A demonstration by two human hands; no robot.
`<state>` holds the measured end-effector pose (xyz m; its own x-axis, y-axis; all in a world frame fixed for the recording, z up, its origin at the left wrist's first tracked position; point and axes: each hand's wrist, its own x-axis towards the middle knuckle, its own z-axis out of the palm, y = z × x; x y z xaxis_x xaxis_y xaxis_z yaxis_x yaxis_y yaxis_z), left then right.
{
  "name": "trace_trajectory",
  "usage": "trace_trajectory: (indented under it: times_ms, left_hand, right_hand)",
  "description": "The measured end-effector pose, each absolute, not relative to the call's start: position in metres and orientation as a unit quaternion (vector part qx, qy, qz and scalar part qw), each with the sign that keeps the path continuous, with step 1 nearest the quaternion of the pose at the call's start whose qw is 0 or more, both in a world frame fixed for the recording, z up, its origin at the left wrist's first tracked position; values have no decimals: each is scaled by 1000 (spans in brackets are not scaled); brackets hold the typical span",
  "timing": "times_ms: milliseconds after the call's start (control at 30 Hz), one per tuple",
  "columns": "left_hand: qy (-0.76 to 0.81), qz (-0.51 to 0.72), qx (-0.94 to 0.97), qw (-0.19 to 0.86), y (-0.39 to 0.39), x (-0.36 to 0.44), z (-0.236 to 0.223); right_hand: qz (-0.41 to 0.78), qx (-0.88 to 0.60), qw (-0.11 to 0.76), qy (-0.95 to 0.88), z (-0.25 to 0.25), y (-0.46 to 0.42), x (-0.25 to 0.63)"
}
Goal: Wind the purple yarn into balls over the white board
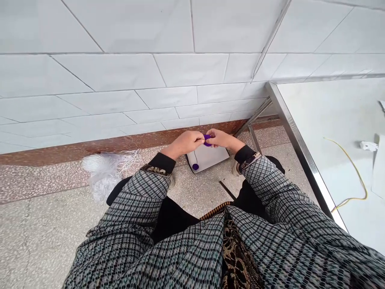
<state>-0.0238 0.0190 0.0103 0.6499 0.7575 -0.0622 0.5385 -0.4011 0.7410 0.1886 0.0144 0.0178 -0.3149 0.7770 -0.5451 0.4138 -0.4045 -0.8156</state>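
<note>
My left hand [186, 143] and my right hand [219, 138] meet above my lap, pinching a small purple piece [207, 140] between their fingers. Its exact shape is partly hidden by my fingers. Below them lies a white flat board [207, 159] with a dark edge, tilted across my knees. A small purple ball [195, 166] rests on the board, joined by a thin dark cord that rises toward my hands. Neither hand is touching the ball.
A bundle of white cords [105, 172] lies on the speckled floor [57, 237] to my left. A white tiled wall [120, 72] with a reddish skirting runs ahead. At right stands a metal-edged table [303, 140] with a yellow cable on it.
</note>
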Motion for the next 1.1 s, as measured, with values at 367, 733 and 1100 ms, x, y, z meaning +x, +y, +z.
trace_trajectory:
  times_ms: [367,733,1100]
  left_hand:
    - [463,227,726,454,24,-21,-10]
    - [384,192,815,389,8,-34,5]
    - [477,244,748,391,23,-37,-2]
  right_hand:
    - [754,-401,376,-359,18,1,196]
    - [633,-575,214,-472,12,2,181]
    - [762,-419,205,-449,26,-2,190]
